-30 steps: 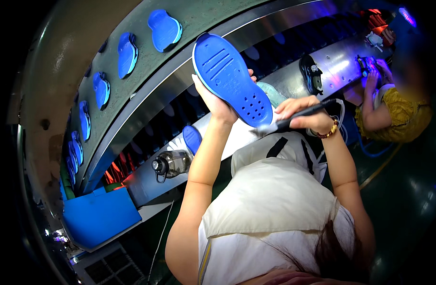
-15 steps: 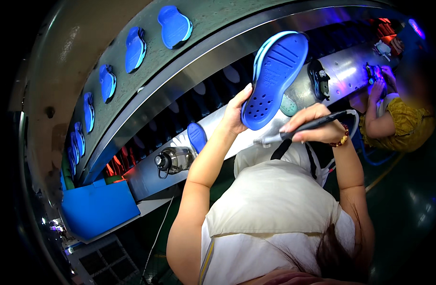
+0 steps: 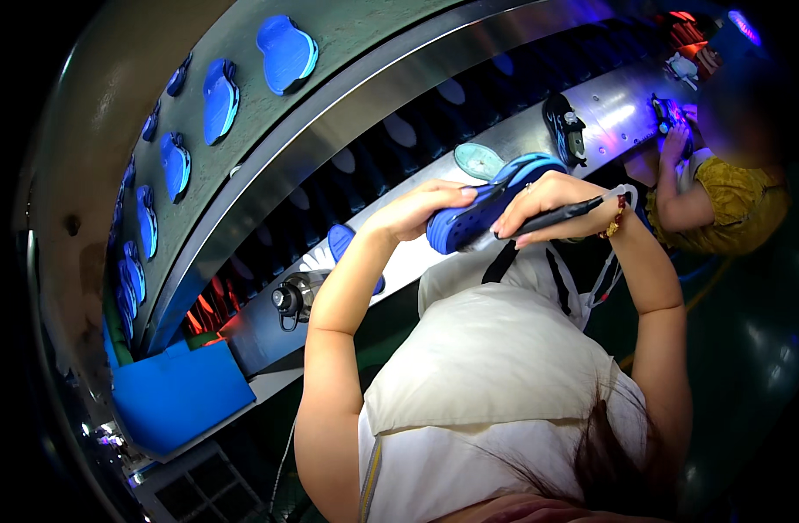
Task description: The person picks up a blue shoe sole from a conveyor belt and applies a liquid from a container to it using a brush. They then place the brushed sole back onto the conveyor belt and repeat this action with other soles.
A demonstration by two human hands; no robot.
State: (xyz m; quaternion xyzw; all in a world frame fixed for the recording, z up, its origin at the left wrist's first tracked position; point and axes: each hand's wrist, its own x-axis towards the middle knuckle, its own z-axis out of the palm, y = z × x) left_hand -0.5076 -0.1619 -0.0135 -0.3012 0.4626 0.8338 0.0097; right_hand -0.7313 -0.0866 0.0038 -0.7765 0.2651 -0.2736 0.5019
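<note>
Sole (image 3: 458,229): deep blue, light-blue trim, tilted, held above the bench (image 3: 602,106)
Left hand (image 3: 417,212): pinching the sole, some fingers hidden
Right hand (image 3: 555,202): fingers pinching a black-handled brush (image 3: 581,210)
Conveyor (image 3: 352,33): dull green, blue soles (image 3: 284,57) on it, beyond the bench
Floor (image 3: 739,366): dark green

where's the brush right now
In the head view, the brush is just right of centre, in the right hand, its tip close to the blue shoe sole that the left hand holds.

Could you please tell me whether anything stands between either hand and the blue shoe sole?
Nothing visible stands between the left hand and the blue sole, which it grips. The right hand holds a brush, its tip by the sole; no other obstacle shows.
</note>
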